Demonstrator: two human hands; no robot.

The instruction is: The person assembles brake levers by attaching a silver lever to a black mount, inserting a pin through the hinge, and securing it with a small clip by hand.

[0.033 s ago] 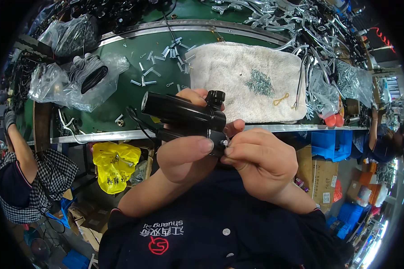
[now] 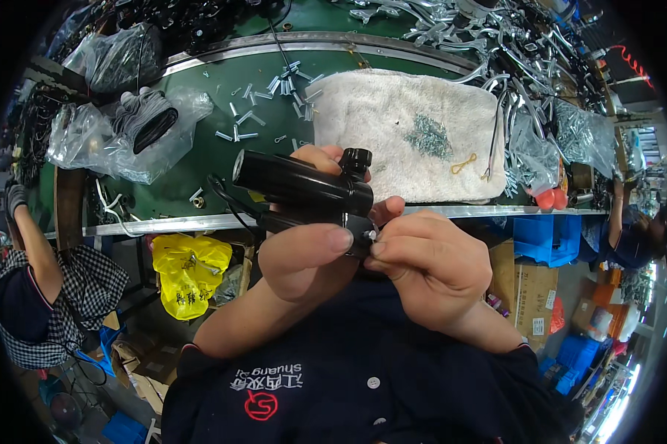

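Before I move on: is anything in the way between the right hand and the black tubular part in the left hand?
Nothing visible is. The right hand has its fingertips beside the small silver piece on the black tubular part; the left hand leaves that side uncovered.

Black cylindrical part [image 2: 304,183] is gripped in left hand [image 2: 304,255]; small silvery pin [image 2: 370,235] on it is pinched by right hand [image 2: 433,266]. Whitish towel [image 2: 378,111] is spread on green workbench [image 2: 222,81]; loose silvery pins [image 2: 285,87] are scattered left.
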